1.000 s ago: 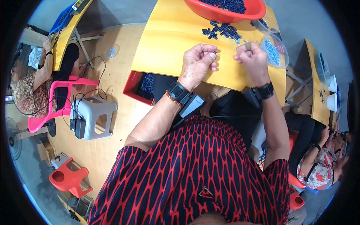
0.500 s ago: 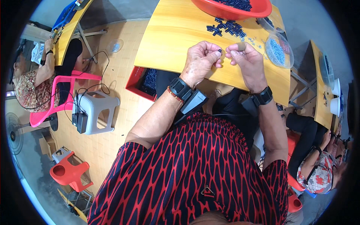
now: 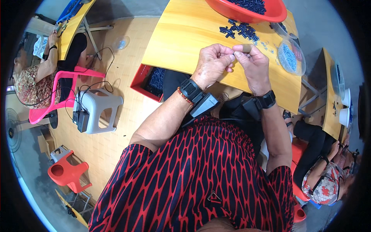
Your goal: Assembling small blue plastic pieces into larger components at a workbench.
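Over the near part of the yellow table (image 3: 174,38), my left hand (image 3: 212,65) pinches a small black plastic piece (image 3: 234,54) between thumb and fingertips. My right hand (image 3: 255,65) has its thumb and forefinger pressed together right against that piece; anything inside this pinch is too small to make out. A beige wrap covers one of the right fingers. Just beyond both hands lies a loose heap of black plastic pieces (image 3: 243,31). Small clear bits (image 3: 264,44) are scattered to its right, beside a round transparent tub (image 3: 288,58) with light blue contents.
A red basin (image 3: 266,16) full of black pieces stands at the table's far edge. Under the near left edge sits a red box (image 3: 140,83) holding more. A grey stool (image 3: 98,110) with cables stands left. People work at tables on both sides.
My right hand has come left, so its fingertips now meet the black piece held by the left hand; before, a gap lay between them. The whole view has shifted slightly.
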A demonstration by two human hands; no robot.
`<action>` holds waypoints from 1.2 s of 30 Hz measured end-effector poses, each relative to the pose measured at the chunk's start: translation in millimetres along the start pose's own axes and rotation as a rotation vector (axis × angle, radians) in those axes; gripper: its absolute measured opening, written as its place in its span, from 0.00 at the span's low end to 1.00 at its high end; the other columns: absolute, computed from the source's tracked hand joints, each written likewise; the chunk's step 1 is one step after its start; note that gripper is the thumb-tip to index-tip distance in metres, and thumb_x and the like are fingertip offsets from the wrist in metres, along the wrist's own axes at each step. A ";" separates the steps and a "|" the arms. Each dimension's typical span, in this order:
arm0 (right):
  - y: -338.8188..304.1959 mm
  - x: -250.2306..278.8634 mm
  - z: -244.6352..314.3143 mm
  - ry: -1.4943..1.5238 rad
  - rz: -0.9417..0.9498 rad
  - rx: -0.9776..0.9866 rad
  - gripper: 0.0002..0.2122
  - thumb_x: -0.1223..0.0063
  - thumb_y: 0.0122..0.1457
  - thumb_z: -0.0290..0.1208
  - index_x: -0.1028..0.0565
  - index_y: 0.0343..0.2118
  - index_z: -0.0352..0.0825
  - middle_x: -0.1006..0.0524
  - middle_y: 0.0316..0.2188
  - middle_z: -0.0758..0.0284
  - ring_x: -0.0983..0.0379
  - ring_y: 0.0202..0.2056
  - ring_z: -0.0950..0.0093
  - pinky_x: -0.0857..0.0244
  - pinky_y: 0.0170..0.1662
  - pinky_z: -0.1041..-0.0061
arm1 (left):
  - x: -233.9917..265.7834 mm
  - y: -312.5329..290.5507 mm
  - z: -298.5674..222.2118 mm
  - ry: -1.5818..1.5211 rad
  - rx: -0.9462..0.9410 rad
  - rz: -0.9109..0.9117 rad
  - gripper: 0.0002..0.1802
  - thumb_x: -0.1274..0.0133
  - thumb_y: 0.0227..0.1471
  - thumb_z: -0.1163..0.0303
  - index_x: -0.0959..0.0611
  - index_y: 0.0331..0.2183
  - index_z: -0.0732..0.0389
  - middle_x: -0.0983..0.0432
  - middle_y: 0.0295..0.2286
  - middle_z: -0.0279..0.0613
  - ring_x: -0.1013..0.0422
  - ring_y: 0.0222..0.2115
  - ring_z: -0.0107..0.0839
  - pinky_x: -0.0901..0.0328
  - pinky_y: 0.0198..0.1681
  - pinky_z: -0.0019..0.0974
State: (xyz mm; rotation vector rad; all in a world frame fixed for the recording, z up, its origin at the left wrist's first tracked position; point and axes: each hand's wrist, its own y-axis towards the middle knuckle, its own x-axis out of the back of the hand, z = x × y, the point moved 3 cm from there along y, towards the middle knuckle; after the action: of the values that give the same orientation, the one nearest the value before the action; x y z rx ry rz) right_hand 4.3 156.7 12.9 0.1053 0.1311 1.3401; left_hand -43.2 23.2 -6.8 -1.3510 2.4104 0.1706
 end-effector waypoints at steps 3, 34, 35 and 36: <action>0.4 0.6 -1.0 0.007 0.005 0.017 0.06 0.48 0.59 0.21 0.25 0.38 0.29 0.22 0.33 0.67 0.27 0.35 0.82 0.32 0.41 0.82 | -0.3 -0.2 0.9 -0.006 0.005 -0.016 0.06 0.45 0.54 0.78 0.23 0.35 0.69 0.24 0.26 0.39 0.29 0.21 0.22 0.30 0.27 0.24; -7.4 11.6 -6.2 0.046 0.031 -0.078 0.05 0.47 0.58 0.20 0.23 0.36 0.29 0.22 0.33 0.69 0.26 0.33 0.82 0.31 0.37 0.82 | -3.3 -3.7 -3.5 0.056 -0.009 -0.044 0.05 0.46 0.53 0.80 0.22 0.34 0.70 0.22 0.26 0.42 0.28 0.21 0.22 0.30 0.26 0.24; -7.8 12.3 -4.5 0.111 0.035 -0.076 0.05 0.46 0.58 0.20 0.23 0.36 0.28 0.22 0.34 0.69 0.26 0.34 0.82 0.31 0.37 0.82 | -2.1 -3.1 -3.8 0.035 0.003 -0.049 0.05 0.47 0.53 0.80 0.22 0.34 0.70 0.22 0.27 0.43 0.28 0.21 0.22 0.31 0.26 0.24; -7.0 13.1 -2.2 0.110 0.032 -0.077 0.05 0.46 0.58 0.20 0.23 0.36 0.28 0.22 0.34 0.69 0.26 0.34 0.82 0.31 0.37 0.82 | -2.7 -3.1 -3.8 0.013 0.016 -0.052 0.04 0.47 0.54 0.80 0.23 0.34 0.70 0.22 0.27 0.43 0.28 0.21 0.22 0.31 0.26 0.24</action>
State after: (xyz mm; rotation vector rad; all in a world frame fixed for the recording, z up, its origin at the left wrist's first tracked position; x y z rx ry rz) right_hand 13.6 167.9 9.2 -0.0312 0.1714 1.3816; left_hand -40.2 22.6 -2.1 -1.4104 2.3797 0.1293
